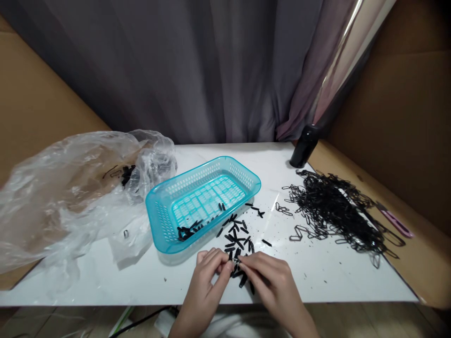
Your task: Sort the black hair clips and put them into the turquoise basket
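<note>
My left hand (213,272) and my right hand (271,277) meet near the table's front edge, thumbs and fingertips pinched closely together. Between them is a small black piece, largely hidden by the fingers. Many short black strips (241,241) lie scattered just beyond and beneath the fingertips. A turquoise plastic basket (203,165) with slotted sides stands behind my left hand, slightly askew. Inside its near side rests a cluster of similar black strips (186,232).
To the right spreads a tangled heap of thin black loops (331,202). A pink-handled cutter (398,223) lies beyond it, and a black bottle (304,146) stands behind. A crumpled clear plastic bag (70,197) covers the left side. Cardboard walls (405,108) flank the white table (345,286).
</note>
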{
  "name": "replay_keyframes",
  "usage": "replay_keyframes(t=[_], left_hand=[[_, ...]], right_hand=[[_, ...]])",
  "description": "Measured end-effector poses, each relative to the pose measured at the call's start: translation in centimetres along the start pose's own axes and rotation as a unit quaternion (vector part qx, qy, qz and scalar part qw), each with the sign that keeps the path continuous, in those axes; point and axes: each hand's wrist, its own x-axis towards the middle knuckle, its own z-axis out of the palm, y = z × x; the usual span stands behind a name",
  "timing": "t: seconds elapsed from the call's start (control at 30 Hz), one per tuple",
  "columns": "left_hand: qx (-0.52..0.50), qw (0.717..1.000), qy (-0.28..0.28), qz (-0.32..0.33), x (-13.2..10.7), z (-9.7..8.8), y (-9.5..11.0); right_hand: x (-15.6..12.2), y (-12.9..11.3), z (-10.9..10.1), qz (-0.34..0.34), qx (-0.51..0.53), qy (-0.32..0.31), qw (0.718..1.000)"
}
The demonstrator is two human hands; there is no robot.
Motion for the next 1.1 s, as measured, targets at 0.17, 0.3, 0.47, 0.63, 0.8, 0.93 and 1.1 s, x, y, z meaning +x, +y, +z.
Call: replay_keyframes(t=[0.17,0.3,0.47,0.63,0.8,0.93,1.1], left_hand=[[0.046,0.993,0.095,0.06,-0.5,-0.7,0.5],[0.151,0.958,0.196,0.143,-0.8,-3.4,1.5],[0.297,0.894,0.298,0.152,0.3,-6.2,0.7],[0.318,0.898,0.296,0.072,1.2,-5.9,-0.7],[0.245,0.893,0.369,0.076,0.1,-4.6,-0.2],[0.207,0.926,0.263,0.175,-1.0,-3.0,-0.2],[0.229,0.946,0.159,0.167,-1.2,-1.3,-1.3]], right_hand=[[0.1,0.0,0.0,0.012,0.014,0.024,1.0],[0.1,-0.1,0.0,0.029,0.017,0.038,0.999],[0.2,-0.2,0.0,0.024,0.018,0.044,0.999],[0.2,-0.1,0.1,0.023,0.013,0.043,0.999],[0.3,-0.1,0.1,0.023,0.011,0.041,0.999],[0.3,-0.3,0.1,0.029,0.012,0.037,0.999],[0.2,-0.1,0.1,0.029,0.009,0.026,0.999]])
